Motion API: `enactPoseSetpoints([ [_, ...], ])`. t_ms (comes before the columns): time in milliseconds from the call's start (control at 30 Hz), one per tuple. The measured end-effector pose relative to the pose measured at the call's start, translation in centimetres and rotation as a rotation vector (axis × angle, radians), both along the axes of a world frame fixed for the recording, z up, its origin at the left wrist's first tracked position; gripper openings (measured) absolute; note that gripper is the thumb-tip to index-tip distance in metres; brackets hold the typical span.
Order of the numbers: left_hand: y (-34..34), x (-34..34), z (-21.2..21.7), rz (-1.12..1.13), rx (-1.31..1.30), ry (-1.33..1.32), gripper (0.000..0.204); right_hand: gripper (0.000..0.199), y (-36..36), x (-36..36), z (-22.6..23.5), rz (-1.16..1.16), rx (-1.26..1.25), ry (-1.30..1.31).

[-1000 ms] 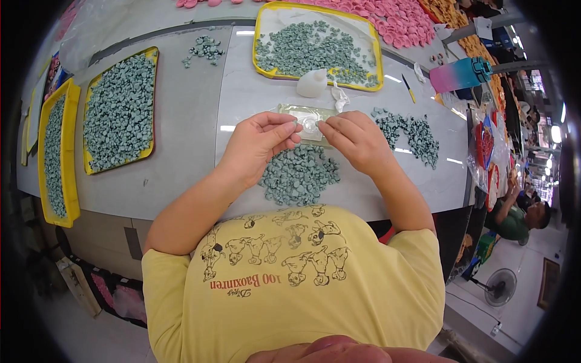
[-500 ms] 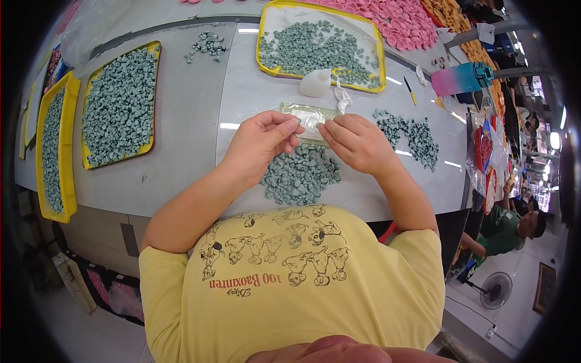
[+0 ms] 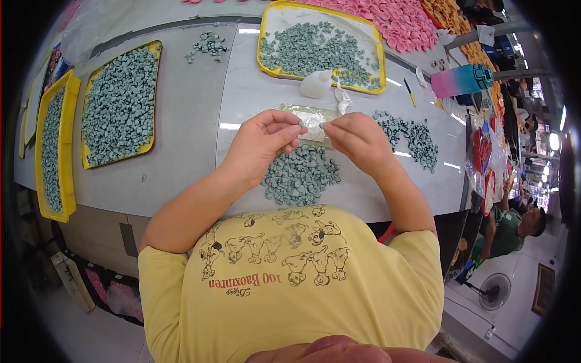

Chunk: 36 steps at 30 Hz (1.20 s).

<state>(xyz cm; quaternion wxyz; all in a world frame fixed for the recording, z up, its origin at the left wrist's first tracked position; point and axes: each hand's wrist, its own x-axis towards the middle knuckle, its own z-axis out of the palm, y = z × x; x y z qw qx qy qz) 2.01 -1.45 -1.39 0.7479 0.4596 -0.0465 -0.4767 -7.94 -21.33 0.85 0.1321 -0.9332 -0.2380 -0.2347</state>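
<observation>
My left hand (image 3: pixel 266 139) is closed in a pinch on a small grey-green piece (image 3: pixel 302 124). Facing it, a short gap away, my right hand (image 3: pixel 358 138) also pinches, and its fingertips hide most of whatever they grip. Both hands are over a flat, pale green pad (image 3: pixel 293 110) with a clear, shiny sheet on it. Just below the pad lies a heap of small grey-green pieces (image 3: pixel 299 175). A white squeeze bottle (image 3: pixel 315 84) stands behind the pad, beside a crumpled white tissue (image 3: pixel 342 98).
Yellow trays of similar pieces stand at the back (image 3: pixel 264 62) and at the left (image 3: pixel 154 103). More pieces (image 3: pixel 417 138) lie right of my right hand. Beyond them are a yellow-handled knife (image 3: pixel 413 97) and a pink-and-blue drinking bottle (image 3: pixel 454 81). Another person (image 3: pixel 508 230) is at far right.
My fingertips have moved slightly apart over the pad, the right hand shifting a little to the right. The person at far right has shifted posture.
</observation>
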Motion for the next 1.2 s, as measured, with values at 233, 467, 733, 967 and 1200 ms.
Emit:
enactPoseSetpoints([
  [233, 0.1, -0.2, 0.0, -0.035, -0.018, -0.005, 0.014, 0.007, 3.5, -1.0, 0.0, -0.394, 1.292, 0.464],
  [467, 0.3, -0.6, 0.1, -0.072, -0.063, -0.083, 0.01, 0.009, 4.6, -0.6, 0.0, -0.383, 1.695, 0.66],
  [733, 0.6, -0.9, 0.5, -0.164, -0.268, 0.196, 0.013, 0.007, 5.2, -0.6, -1.0, -0.263, 1.29, 0.308],
  [967, 0.5, -0.9, 0.3, -0.237, -0.375, 0.221, 0.018, 0.023, 4.5, -0.1, -0.9, -0.154, 0.605, -0.151],
  [1200, 0.5, -1.0, 0.2, -0.251, -0.351, 0.081, 0.022, 0.027, 4.4, -0.1, -0.1, -0.054, 0.425, -0.196],
])
